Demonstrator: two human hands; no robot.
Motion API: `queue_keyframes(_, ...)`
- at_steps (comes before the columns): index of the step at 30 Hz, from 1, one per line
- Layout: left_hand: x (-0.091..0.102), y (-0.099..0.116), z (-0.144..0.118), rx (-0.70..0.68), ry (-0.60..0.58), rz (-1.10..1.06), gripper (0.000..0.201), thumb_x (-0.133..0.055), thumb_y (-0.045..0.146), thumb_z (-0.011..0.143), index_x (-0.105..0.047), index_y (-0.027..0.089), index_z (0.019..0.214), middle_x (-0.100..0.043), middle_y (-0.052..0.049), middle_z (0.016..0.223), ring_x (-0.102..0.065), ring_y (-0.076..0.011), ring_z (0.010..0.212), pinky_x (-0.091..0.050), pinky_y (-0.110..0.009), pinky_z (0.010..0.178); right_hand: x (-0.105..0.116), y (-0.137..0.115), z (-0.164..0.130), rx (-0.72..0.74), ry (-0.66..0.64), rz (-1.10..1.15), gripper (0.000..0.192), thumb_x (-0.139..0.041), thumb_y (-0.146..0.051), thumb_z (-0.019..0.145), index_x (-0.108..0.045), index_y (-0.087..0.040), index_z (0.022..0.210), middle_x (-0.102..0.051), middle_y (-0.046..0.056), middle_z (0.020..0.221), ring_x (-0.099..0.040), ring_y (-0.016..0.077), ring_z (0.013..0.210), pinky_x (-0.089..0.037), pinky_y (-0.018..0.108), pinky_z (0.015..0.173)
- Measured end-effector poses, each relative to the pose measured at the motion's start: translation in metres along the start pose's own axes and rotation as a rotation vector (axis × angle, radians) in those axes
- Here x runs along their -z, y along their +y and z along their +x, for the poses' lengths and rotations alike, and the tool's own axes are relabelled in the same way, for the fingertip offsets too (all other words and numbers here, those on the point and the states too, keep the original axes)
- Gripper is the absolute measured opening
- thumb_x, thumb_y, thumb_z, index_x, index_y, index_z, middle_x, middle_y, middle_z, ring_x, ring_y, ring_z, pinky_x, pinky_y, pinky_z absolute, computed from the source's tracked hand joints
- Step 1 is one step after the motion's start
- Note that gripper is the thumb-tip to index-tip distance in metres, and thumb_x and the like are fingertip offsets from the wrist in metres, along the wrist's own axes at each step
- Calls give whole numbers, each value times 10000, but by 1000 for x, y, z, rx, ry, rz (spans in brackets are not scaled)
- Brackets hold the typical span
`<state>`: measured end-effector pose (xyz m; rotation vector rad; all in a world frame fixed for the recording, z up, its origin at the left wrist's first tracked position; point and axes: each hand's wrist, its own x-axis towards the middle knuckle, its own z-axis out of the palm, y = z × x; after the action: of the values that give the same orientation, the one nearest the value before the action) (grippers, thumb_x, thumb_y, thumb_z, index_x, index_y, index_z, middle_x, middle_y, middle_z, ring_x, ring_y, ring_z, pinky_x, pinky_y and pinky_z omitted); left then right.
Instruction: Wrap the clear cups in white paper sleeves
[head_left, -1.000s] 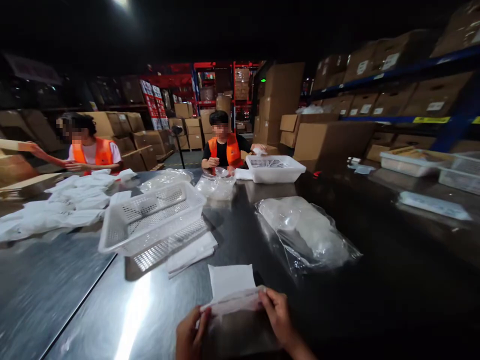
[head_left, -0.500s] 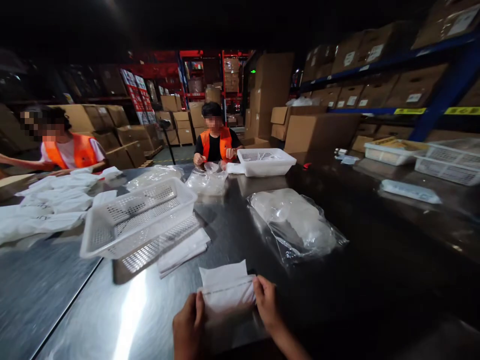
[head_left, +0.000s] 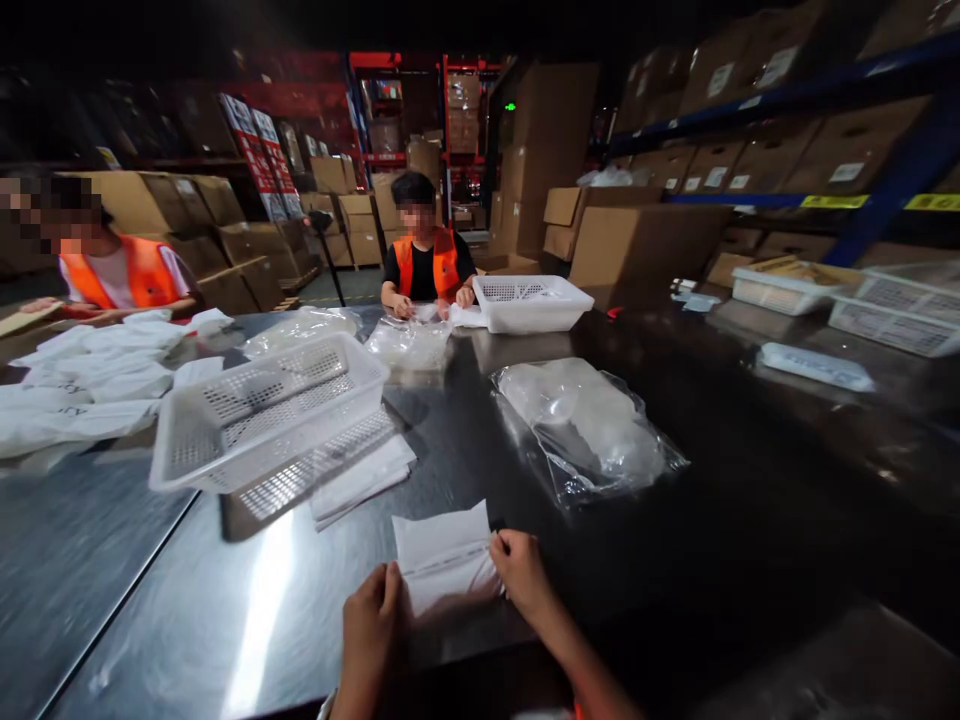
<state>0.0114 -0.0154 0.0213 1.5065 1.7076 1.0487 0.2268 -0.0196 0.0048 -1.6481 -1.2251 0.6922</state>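
Observation:
Between my two hands a thin white pouch (head_left: 444, 560) is stretched over the near part of the metal table. A dark line runs across it below a raised top flap. My left hand (head_left: 371, 610) pinches its left edge, thumb uppermost. Its right edge is gripped by my right hand (head_left: 521, 575), fingers curled in. Just beyond lies a small stack of flat white pouches (head_left: 367, 480), partly beneath a white perforated basket (head_left: 270, 410). To the right of that, a clear plastic bag (head_left: 585, 425) with whitish contents rests on the table.
Across the metal table (head_left: 172, 600), a co-worker in an orange vest (head_left: 427, 265) handles white material beside another white basket (head_left: 532, 305). A second person (head_left: 127, 270) is at the far left, by a pile of white bags (head_left: 97, 375). A wipes-like packet (head_left: 814, 367) lies right.
The view has tipped down slightly. My right hand has curled its fingers more around the pouch's edge, and the pouch's surface looks more creased. The co-worker's hands across the table have come closer together.

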Motion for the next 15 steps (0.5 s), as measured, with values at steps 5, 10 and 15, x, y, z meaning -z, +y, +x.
queue_keyframes(5, -8, -2, 2, -5, -129, -79, 603, -418, 776, 780, -560, 241, 542, -655, -79, 551, -645, -261, 581, -508, -340, 569, 8, 0, 12, -149, -260, 37, 444, -500, -601, 739, -363, -250, 503, -332, -74, 448, -398, 94, 325, -256, 207, 323)
queue_keyframes(10, -17, -14, 6, -9, -200, -160, 617, -415, 774, 812, -590, 226, 586, -691, -84, 621, -688, -291, 712, -540, -353, 665, 15, 3, 14, -221, -388, 91, 550, -464, -780, 677, -404, -247, 555, -328, -89, 506, -434, 101, 343, -346, 214, 296)
queue_keyframes(15, -34, -32, 10, 13, -259, -123, 546, -465, 737, 787, -607, 219, 688, -651, -37, 600, -623, -226, 612, -494, -319, 630, 19, 11, 13, -147, -352, 59, 492, -611, -690, 790, -590, -205, 711, -591, -3, 668, -609, 164, 526, -475, 255, 408)
